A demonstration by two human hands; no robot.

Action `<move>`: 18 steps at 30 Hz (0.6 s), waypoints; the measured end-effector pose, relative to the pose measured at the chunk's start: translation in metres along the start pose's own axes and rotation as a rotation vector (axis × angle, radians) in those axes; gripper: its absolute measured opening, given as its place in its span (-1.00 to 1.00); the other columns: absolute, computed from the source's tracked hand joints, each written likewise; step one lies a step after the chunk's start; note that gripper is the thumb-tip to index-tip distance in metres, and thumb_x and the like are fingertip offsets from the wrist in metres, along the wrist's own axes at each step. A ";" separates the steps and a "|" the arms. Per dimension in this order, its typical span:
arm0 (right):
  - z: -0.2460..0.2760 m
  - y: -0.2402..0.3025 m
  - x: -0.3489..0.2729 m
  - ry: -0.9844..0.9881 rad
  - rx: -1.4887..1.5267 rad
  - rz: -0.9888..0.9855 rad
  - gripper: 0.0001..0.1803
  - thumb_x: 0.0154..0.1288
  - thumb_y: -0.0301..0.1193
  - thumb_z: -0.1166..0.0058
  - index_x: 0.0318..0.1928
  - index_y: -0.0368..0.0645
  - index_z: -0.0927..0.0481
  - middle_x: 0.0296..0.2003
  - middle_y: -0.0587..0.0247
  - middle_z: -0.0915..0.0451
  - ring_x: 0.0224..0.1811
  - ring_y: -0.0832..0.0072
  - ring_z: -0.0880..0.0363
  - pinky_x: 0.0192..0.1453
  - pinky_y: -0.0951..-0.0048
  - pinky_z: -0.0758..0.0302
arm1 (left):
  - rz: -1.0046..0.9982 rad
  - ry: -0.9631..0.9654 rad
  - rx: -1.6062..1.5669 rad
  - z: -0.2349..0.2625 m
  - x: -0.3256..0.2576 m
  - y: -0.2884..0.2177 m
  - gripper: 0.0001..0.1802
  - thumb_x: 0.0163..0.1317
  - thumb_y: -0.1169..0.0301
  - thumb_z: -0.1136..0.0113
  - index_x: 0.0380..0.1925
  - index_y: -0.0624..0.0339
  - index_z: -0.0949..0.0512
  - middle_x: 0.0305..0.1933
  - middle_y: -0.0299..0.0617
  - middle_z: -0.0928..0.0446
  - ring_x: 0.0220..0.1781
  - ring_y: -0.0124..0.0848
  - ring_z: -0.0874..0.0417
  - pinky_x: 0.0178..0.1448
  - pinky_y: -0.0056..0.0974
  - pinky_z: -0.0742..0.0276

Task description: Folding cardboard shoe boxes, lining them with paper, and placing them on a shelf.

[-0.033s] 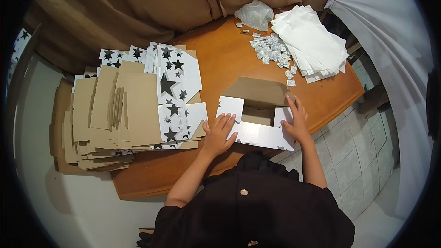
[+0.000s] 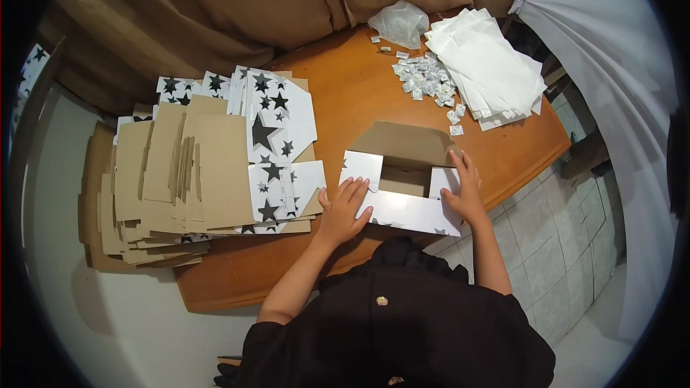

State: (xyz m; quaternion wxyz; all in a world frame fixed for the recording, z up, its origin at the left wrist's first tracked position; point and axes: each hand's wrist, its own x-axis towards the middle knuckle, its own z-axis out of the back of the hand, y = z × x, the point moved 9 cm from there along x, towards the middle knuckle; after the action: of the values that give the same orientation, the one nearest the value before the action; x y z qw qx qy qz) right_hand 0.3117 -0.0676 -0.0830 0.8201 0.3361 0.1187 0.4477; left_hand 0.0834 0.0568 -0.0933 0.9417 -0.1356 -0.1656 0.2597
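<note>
The cardboard box (image 2: 406,179), one unit, part-folded with its brown inside showing, sits at the near edge of the wooden table (image 2: 359,93). The left hand (image 2: 345,208) lies flat, fingers spread, on the box's left flap. The right hand (image 2: 463,190) lies flat on its right flap. Neither grips. Bare tabletop lies beyond the box. One stack of flat star-printed blanks (image 2: 208,165) overhangs the left edge. One stack of white sheets (image 2: 489,72), one clear bag (image 2: 399,21) and small sachets (image 2: 424,79), too many to count, occupy the far corner.
</note>
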 end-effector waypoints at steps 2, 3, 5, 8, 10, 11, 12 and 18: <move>0.003 -0.001 -0.001 -0.055 0.113 0.055 -0.16 -0.12 -0.48 -0.18 0.29 0.05 -0.22 0.25 0.05 -0.21 0.27 0.10 -0.16 0.34 0.12 -0.03 | 0.003 0.029 0.002 -0.003 0.000 0.000 -0.45 0.18 0.11 -0.03 0.16 0.07 -0.38 0.23 -0.18 -0.35 0.32 -0.28 -0.26 0.23 0.27 0.18; 0.007 -0.001 -0.002 -0.111 0.226 0.108 -0.19 -0.12 -0.50 -0.16 0.27 -0.02 -0.24 0.21 0.04 -0.26 0.24 0.10 -0.20 0.33 0.16 -0.07 | 0.005 0.030 0.006 -0.005 -0.001 0.000 -0.45 0.18 0.11 -0.03 0.16 0.07 -0.38 0.23 -0.18 -0.35 0.32 -0.28 -0.26 0.23 0.27 0.18; 0.004 -0.004 -0.003 -0.141 0.280 0.119 -0.20 -0.13 -0.50 -0.15 0.25 -0.08 -0.24 0.18 0.05 -0.30 0.23 0.11 -0.23 0.32 0.20 -0.10 | -0.004 0.042 0.076 -0.010 -0.003 0.000 -0.45 0.19 0.09 -0.01 0.15 0.08 -0.38 0.23 -0.18 -0.34 0.33 -0.27 -0.23 0.24 0.27 0.19; 0.001 -0.011 -0.005 -0.210 0.394 0.101 -0.24 -0.11 -0.51 -0.13 0.22 -0.15 -0.26 0.12 0.06 -0.36 0.21 0.16 -0.27 0.31 0.25 -0.15 | 0.012 0.041 0.138 -0.008 0.001 -0.003 -0.47 0.19 0.07 0.00 0.12 0.08 -0.42 0.21 -0.18 -0.34 0.33 -0.25 -0.20 0.24 0.26 0.21; 0.001 -0.017 -0.008 -0.255 0.459 0.078 -0.26 -0.10 -0.52 -0.12 0.22 -0.16 -0.26 0.10 0.06 -0.37 0.20 0.18 -0.29 0.31 0.27 -0.16 | 0.008 0.046 0.158 -0.010 0.003 -0.003 -0.48 0.19 0.06 0.01 0.09 0.08 -0.44 0.20 -0.18 -0.34 0.33 -0.24 -0.20 0.24 0.26 0.22; -0.001 -0.023 -0.008 -0.248 0.559 0.039 -0.36 -0.06 -0.51 -0.13 0.15 -0.18 -0.35 0.07 0.07 -0.39 0.19 0.20 -0.29 0.30 0.27 -0.17 | 0.008 0.048 0.175 -0.010 0.004 -0.003 -0.50 0.19 0.06 0.01 0.06 0.08 -0.46 0.19 -0.19 -0.34 0.33 -0.23 -0.20 0.25 0.26 0.23; -0.003 -0.030 -0.008 -0.241 0.658 -0.002 -0.46 -0.03 -0.50 -0.13 0.07 -0.20 -0.43 0.05 0.07 -0.40 0.19 0.21 -0.30 0.29 0.28 -0.17 | 0.002 0.050 0.174 -0.008 0.006 -0.004 -0.50 0.19 0.06 0.01 0.06 0.08 -0.46 0.19 -0.19 -0.34 0.33 -0.23 -0.20 0.25 0.26 0.23; -0.007 -0.048 -0.009 -0.273 0.614 -0.019 -0.83 0.03 -0.45 -0.19 -0.32 -0.25 -0.62 -0.01 0.08 -0.41 0.18 0.18 -0.30 0.25 0.27 -0.19 | 0.065 -0.075 -0.042 0.009 0.006 0.014 -0.55 0.16 0.15 -0.05 0.01 0.14 -0.46 0.17 -0.16 -0.34 0.29 -0.21 -0.24 0.25 0.16 0.22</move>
State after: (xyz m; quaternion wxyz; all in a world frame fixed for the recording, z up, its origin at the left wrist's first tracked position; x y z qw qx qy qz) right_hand 0.3345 -0.0898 -0.1212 0.6931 0.6231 0.1403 0.3341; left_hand 0.0788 0.0732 -0.0889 0.9229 -0.1508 -0.2017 0.2914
